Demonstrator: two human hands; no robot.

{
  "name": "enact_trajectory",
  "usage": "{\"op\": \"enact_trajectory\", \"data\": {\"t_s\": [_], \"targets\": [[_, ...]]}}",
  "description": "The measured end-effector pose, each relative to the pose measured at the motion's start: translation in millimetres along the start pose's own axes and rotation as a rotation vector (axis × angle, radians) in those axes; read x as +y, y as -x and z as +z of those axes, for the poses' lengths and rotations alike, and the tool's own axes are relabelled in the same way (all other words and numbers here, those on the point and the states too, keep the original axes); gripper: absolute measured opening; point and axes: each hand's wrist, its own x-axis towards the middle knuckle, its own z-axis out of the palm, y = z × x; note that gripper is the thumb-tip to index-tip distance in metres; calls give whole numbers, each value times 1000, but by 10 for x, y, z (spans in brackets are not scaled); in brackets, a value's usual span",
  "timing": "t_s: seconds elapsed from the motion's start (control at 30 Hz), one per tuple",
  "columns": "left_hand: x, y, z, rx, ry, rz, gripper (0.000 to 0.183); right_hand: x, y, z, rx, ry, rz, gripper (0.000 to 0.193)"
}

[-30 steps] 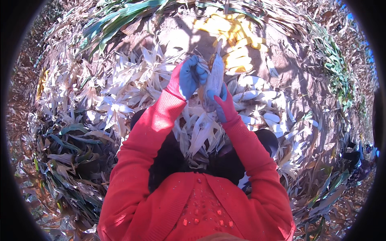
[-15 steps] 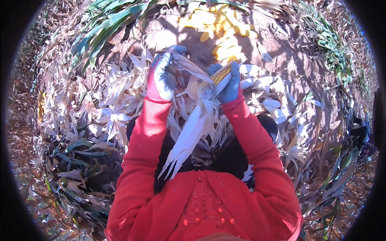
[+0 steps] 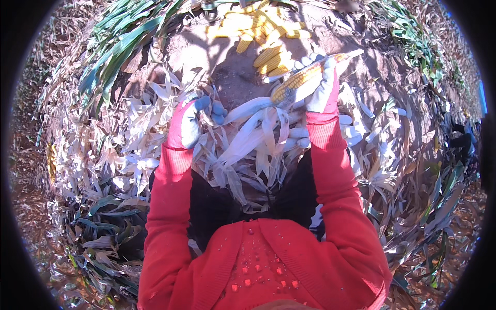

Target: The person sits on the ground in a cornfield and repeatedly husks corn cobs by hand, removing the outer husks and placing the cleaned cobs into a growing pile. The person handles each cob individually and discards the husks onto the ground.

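Observation:
My right hand [image 3: 323, 93], in a pale glove, is closed around the tip half of a yellow ear of corn [image 3: 297, 83]. The ear slants up to the right, its kernels bare along the side I see, with a pale husk tip beyond my fingers. From its lower end, pale dry husks [image 3: 250, 139] hang down over my lap. My left hand [image 3: 196, 121], also gloved, is closed at the left end of a pale husk strip [image 3: 248, 109] that runs to the ear's base. Its fingertips are partly shadowed.
A pile of husked yellow corn ears [image 3: 261, 26] lies on bare soil ahead. Dry husks [image 3: 129, 129] are heaped to my left. Pale ears still in husk [image 3: 351, 132] lie by my right forearm. Green leaves [image 3: 126, 44] lie at the far left, others [image 3: 413, 44] far right.
My right hand has moved up and to the right with the ear, and more yellow kernels show. My left hand has moved down and left. The husks now hang from the ear's lower end.

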Motion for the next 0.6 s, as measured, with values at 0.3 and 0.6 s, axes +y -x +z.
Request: {"op": "enact_trajectory", "data": {"t_s": [0.3,0.6], "targets": [[-480,-62,312,103,-1228,533,95,301,504,337,-270,685,-31,41],[-1037,-60,394,-111,-671,-131,69,161,482,418,-234,126,200,39]]}}
